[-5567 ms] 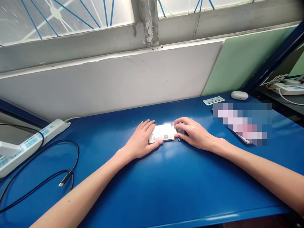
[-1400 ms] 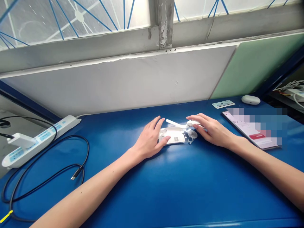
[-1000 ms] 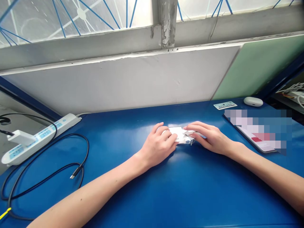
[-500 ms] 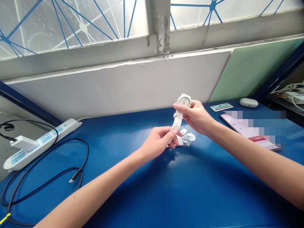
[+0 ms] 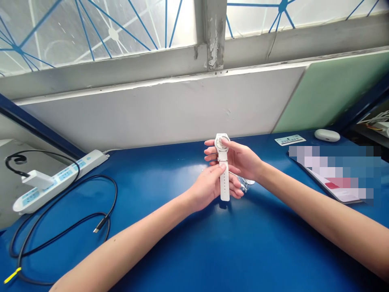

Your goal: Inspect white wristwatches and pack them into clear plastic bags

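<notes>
A white wristwatch point(image 5: 224, 182) hangs above the blue table, dial at the top and the strap with its row of holes pointing down toward me. My left hand point(image 5: 208, 184) pinches the strap, thumb on its front and fingers behind. At the watch case, my right hand point(image 5: 243, 158) grips from the right, its thumb over the dial and its fingers reaching round behind. Beyond my hands, a crumpled clear plastic wrapping with white bits point(image 5: 245, 183) lies on the table, mostly covered by them.
On the left stand a white power strip point(image 5: 65, 174) with a white charger point(image 5: 38, 180) and a looped black cable point(image 5: 114, 194). To the right lie a phone point(image 5: 337, 190), partly blurred out, a white card point(image 5: 290, 140) and a white earbud case point(image 5: 327, 135). A wall point(image 5: 167, 113) rises behind.
The watch has come lower and a little left, its strap turned to hang straight down. My right thumb has shifted onto the dial. The view has moved slightly to the left.
</notes>
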A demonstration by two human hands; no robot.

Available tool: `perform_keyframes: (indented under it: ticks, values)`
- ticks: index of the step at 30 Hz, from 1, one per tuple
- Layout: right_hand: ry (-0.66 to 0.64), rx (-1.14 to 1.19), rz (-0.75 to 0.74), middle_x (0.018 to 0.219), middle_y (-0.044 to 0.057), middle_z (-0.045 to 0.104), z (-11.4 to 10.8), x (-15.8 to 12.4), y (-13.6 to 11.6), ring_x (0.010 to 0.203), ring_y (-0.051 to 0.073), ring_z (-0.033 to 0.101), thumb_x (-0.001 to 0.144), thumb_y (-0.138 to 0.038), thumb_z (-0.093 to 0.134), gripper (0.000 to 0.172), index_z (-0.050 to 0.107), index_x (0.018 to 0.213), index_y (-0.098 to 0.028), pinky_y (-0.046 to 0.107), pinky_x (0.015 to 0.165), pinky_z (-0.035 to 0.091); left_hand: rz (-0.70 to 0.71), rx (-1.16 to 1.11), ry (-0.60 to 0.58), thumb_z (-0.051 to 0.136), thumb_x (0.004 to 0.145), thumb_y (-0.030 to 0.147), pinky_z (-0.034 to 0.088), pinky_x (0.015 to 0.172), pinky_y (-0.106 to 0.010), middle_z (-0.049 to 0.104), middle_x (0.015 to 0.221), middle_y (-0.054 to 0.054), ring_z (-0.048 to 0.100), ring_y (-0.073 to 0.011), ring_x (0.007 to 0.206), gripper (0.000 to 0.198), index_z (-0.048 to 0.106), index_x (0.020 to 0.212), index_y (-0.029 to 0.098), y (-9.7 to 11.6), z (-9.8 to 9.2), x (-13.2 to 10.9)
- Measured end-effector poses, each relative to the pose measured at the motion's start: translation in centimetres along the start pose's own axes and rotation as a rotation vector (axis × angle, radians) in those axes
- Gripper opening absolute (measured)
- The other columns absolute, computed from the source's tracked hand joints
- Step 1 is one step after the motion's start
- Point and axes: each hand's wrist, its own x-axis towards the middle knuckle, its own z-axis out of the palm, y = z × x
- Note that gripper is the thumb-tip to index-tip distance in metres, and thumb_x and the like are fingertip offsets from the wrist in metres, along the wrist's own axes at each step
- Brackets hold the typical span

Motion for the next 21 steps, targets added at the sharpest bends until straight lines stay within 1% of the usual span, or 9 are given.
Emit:
perform_keyframes:
  ticks: [3, 6, 13, 18, 21]
  values:
    - [-0.008, -0.018, 0.024, 0.100, 0.007, 0.077, 0.22, -0.13, -0.28, 0.099, 0.021, 0.071, 0.097, -0.041, 0.049, 0.034, 0.072, 0.109, -0.019, 0.036, 0.096, 0.052, -0.025, -0.017, -0.017, 0.065, 0.092, 0.045, 0.057, 0.069, -0.035, 0.070, 0.075, -0.007, 0.071, -0.0201, 0.065, 0.033, 0.061, 0.096, 0.012, -0.06, 0.12, -0.13]
    - [-0.016, -0.052, 0.038, 0.104, 0.008, 0.078, 0.26, -0.23, -0.39, 0.102, 0.022, 0.071, 0.097, -0.043, 0.047, 0.036, 0.072, 0.109, -0.020, 0.036, 0.097, 0.051, -0.043, -0.038, -0.028, 0.065, 0.092, 0.044, 0.058, 0.072, -0.036, 0.070, 0.078, -0.007, 0.072, -0.0210, 0.069, 0.033, 0.063, 0.099, 0.011, -0.16, 0.18, -0.23]
    - [-0.075, -0.027, 0.047, 0.111, 0.006, 0.076, 0.47, -0.31, -0.50, 0.104, 0.022, 0.070, 0.099, -0.046, 0.041, 0.039, 0.069, 0.114, -0.023, 0.039, 0.100, 0.050, -0.064, -0.101, -0.061, 0.063, 0.094, 0.041, 0.059, 0.076, -0.037, 0.072, 0.081, -0.009, 0.074, -0.0221, 0.073, 0.032, 0.066, 0.099, 0.010, -0.09, 0.08, -0.29]
    - [-0.099, 0.014, 0.038, 0.108, 0.006, 0.077, 0.50, -0.29, -0.69, 0.102, 0.021, 0.071, 0.100, -0.044, 0.039, 0.040, 0.069, 0.114, -0.022, 0.039, 0.100, 0.049, -0.069, -0.099, -0.072, 0.063, 0.095, 0.040, 0.059, 0.077, -0.036, 0.073, 0.081, -0.010, 0.074, -0.0220, 0.074, 0.031, 0.066, 0.100, 0.009, 0.02, -0.18, -0.29]
    - [-0.080, 0.000, 0.039, 0.106, 0.006, 0.077, 0.50, -0.28, -0.65, 0.101, 0.022, 0.071, 0.099, -0.043, 0.040, 0.039, 0.069, 0.113, -0.022, 0.040, 0.100, 0.049, -0.065, -0.107, -0.076, 0.062, 0.096, 0.040, 0.059, 0.074, -0.035, 0.073, 0.079, -0.009, 0.074, -0.0209, 0.070, 0.030, 0.065, 0.100, 0.010, -0.03, -0.29, -0.29]
